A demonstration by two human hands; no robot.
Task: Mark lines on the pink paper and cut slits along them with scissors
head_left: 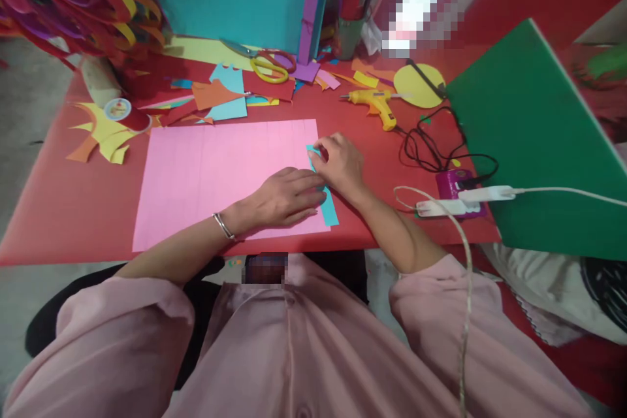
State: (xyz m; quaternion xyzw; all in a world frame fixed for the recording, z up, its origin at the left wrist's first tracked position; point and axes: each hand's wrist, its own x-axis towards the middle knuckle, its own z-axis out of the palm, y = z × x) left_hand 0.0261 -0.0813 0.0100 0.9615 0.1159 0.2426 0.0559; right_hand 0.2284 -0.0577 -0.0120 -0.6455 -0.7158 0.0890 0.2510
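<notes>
A large pink paper sheet [220, 176] with faint lines lies flat on the red table. Along its right edge runs a narrow turquoise paper strip [331, 212], its lower end reaching past the sheet. My left hand [291, 196], a bracelet at its wrist, rests palm down on the sheet, fingers stretched out over the middle of the strip. At the strip's upper end is my right hand [341, 160], with thumb and fingers bent together on it. Part of the strip is hidden beneath my fingers.
Behind the sheet lie scissors [269, 68] and coloured paper scraps [220, 95]. A yellow glue gun [375, 104] trails a black cord to a purple power strip [455, 186]. A thread spool [127, 114] sits left; a green board [533, 150] leans right.
</notes>
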